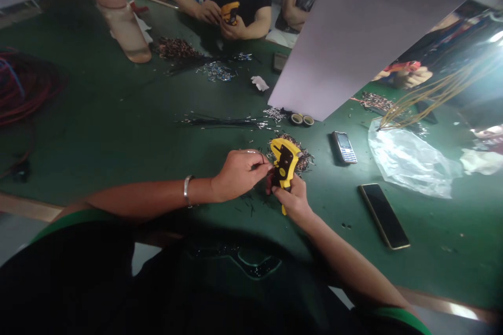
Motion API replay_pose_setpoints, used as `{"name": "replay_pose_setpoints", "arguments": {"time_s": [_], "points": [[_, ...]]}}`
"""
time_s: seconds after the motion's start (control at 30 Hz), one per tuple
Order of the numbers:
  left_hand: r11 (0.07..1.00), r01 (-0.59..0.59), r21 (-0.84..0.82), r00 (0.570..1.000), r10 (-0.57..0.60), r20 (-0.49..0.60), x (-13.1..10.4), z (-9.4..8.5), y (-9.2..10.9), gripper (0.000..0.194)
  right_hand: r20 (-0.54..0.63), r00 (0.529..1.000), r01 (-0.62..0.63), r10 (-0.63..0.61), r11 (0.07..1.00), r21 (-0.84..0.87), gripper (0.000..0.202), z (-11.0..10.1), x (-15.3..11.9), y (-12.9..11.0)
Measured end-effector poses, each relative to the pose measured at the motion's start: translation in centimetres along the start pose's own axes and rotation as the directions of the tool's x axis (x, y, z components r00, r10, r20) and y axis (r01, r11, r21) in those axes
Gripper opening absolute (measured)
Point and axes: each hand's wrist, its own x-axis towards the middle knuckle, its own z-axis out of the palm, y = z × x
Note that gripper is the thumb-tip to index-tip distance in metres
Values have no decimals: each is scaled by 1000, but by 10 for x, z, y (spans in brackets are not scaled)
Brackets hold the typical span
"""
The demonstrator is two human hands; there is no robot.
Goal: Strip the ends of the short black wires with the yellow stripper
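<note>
My right hand (pixel 295 200) is wrapped round a yellow and black wire stripper (pixel 286 161), its head pointing up and away from me. Close to the tool's left side, my left hand (pixel 241 174) pinches a thin black wire (pixel 259 154) between thumb and fingers. The wire's end is too small to make out at the jaws. Behind the stripper lies a pile of short wire pieces (pixel 304 159). Beyond my left hand, a bundle of black wires (pixel 223 121) lies lengthwise, beside a small heap of silvery terminals (pixel 275 113).
Two tape rolls (pixel 302 119) sit by a pale upright panel (pixel 338 42). On the right are a keypad phone (pixel 344 147), a smartphone (pixel 384 215) and a clear plastic bag (pixel 412 159). A bottle (pixel 126 29) stands far left. Across the green table (pixel 118 141), a co-worker's hands hold another yellow tool (pixel 230 12).
</note>
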Motion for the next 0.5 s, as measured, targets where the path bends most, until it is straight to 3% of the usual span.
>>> {"name": "replay_pose_setpoints", "arguments": {"time_s": [0.5], "points": [[1000,-3,-6,1000,3,26,0,1,-3,16,-63,998,-3,-5,993,-120,15,-2,-2,8]]}}
